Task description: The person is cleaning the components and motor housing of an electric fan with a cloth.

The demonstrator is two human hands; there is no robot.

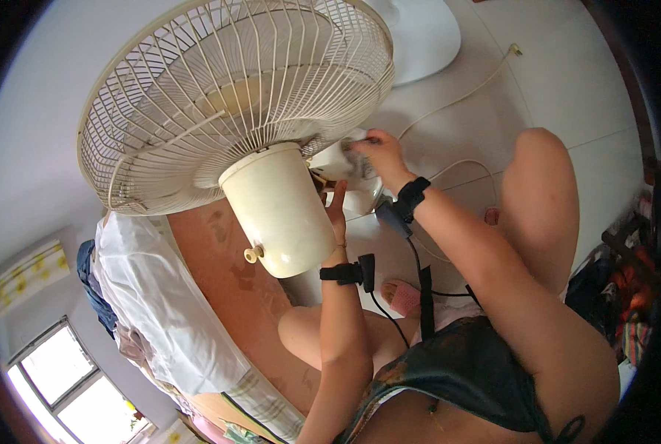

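Observation:
A large electric fan with a cream motor housing (278,211) and a wire grille (158,111) fills the upper left. On the housing's lower side is a small knob (252,255). My left hand (336,213) is raised behind the housing, near the fan's neck, its fingers partly hidden. Beyond the neck, my right hand (383,152) has its fingers closed on a small dark item that is too unclear to name. Whitish parts of the fan's stand (358,183) show between the hands. Black straps with cabled devices circle both wrists.
A white base (427,39) rests on the tiled floor at the top. A cord runs to a plug (513,51) at upper right. White cloth (153,299) hangs over furniture with an orange-brown side (225,272) at left. Clothes lie in a pile (619,288) at right.

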